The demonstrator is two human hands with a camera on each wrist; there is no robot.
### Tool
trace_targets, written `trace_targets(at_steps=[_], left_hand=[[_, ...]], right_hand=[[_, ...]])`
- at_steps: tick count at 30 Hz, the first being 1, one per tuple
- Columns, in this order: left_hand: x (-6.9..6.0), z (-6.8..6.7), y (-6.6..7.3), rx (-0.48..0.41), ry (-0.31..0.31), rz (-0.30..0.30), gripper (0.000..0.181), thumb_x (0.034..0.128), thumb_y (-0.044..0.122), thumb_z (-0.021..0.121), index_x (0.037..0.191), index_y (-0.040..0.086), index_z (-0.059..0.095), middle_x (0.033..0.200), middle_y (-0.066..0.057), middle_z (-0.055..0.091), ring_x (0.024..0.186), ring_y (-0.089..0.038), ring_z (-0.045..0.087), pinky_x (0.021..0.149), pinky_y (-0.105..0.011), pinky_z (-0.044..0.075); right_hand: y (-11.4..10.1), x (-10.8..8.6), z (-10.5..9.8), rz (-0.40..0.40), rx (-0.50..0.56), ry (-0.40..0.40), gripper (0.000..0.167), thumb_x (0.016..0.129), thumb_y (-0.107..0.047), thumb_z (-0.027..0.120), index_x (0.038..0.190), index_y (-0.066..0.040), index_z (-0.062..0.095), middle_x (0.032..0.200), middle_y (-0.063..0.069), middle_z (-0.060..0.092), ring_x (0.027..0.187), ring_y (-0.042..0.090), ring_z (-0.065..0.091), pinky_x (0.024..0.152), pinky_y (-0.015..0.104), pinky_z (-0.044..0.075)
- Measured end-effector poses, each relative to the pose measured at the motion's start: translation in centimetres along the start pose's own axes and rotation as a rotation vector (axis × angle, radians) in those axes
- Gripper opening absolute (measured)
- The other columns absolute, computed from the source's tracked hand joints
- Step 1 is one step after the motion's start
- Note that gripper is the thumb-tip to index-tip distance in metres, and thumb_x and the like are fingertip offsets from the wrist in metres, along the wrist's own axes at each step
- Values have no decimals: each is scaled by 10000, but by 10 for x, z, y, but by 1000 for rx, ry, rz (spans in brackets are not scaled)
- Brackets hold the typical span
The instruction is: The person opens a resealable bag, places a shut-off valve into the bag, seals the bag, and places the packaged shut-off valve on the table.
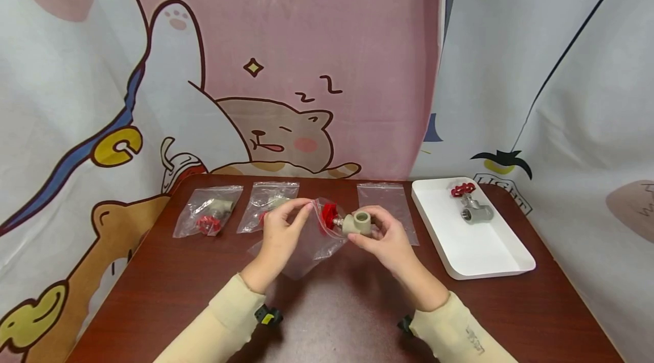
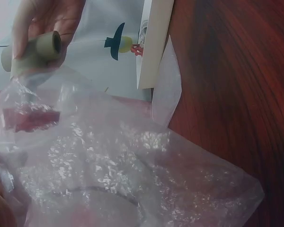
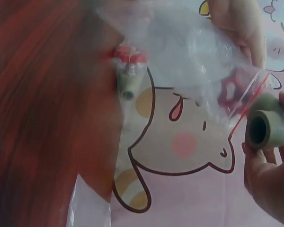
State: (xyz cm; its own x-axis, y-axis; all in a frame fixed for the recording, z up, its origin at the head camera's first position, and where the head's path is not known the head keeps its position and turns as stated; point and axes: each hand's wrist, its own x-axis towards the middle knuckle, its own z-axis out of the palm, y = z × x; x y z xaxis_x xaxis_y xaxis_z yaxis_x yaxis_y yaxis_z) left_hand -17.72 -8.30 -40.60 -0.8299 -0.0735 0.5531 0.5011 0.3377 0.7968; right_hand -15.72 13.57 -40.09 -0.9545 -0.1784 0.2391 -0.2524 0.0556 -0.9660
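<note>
My left hand (image 1: 283, 232) pinches the top edge of a clear zip bag (image 1: 311, 249), which hangs open below and to the right of it. Between thumb and fingers, my right hand (image 1: 385, 238) grips the grey-green plastic body of a valve (image 1: 357, 223). The valve's red handwheel (image 1: 329, 215) is at the bag's mouth; in the left wrist view the red wheel (image 2: 31, 119) shows through the plastic, while the pipe body (image 2: 38, 53) is outside. The right wrist view also shows the wheel (image 3: 231, 94) behind the film and the red zip line across the opening.
Two bagged valves lie at the back left, one bag (image 1: 208, 212) near the corner and another bag (image 1: 255, 212) partly behind my left hand. A flat clear bag (image 1: 403, 209) lies behind my right hand. On the right, a white tray (image 1: 490, 258) holds a metal valve (image 1: 475, 209) with a red wheel.
</note>
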Motion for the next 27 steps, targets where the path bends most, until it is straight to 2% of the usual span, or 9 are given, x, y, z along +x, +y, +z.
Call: trace_targets(at_steps=[4,7,14,16,20,27], left_hand=[[-1,0,1,-44,-36,3,139,855,180,699,950,87,736,917,-35,738,822,-112,677,722,-225,541],[-1,1,3,-71,-78,-4,131,845,125,703,953,53,728,914,-73,734,800,-120,670,712,-230,545],[-1,-8,39,-86,-178,10,109,851,22,673,941,-35,700,878,-146,718,739,-99,619,655,-219,524],[-2,-8,39,-91,-190,27,106,850,20,673,938,-34,700,880,-146,719,751,-103,630,669,-221,529],[-2,-7,42,-89,-182,59,96,840,0,677,925,-38,699,873,-151,720,747,-98,638,669,-224,534],[-4,-3,44,-101,-162,87,81,841,-12,672,912,-39,700,856,-154,719,717,-100,629,640,-227,526]], right_hand=[[2,1,-7,-84,-114,-54,434,733,-27,793,1133,-31,622,1108,84,600,960,76,599,862,187,496],[0,3,-12,-125,-171,-103,421,741,-57,795,1131,-55,637,1120,95,623,975,100,598,869,204,497],[-12,9,-18,-171,-253,-239,414,750,-94,797,1135,-66,647,1123,75,644,986,148,597,848,254,515],[-13,10,-17,-175,-272,-264,409,749,-107,800,1129,-83,651,1106,65,653,966,146,601,827,264,522],[-15,10,-13,-122,-298,-247,407,749,-138,804,1120,-64,656,1048,91,678,875,145,635,772,270,539],[-17,8,0,8,-241,-166,437,744,-115,804,1129,16,644,1023,185,680,842,198,679,739,305,566]])
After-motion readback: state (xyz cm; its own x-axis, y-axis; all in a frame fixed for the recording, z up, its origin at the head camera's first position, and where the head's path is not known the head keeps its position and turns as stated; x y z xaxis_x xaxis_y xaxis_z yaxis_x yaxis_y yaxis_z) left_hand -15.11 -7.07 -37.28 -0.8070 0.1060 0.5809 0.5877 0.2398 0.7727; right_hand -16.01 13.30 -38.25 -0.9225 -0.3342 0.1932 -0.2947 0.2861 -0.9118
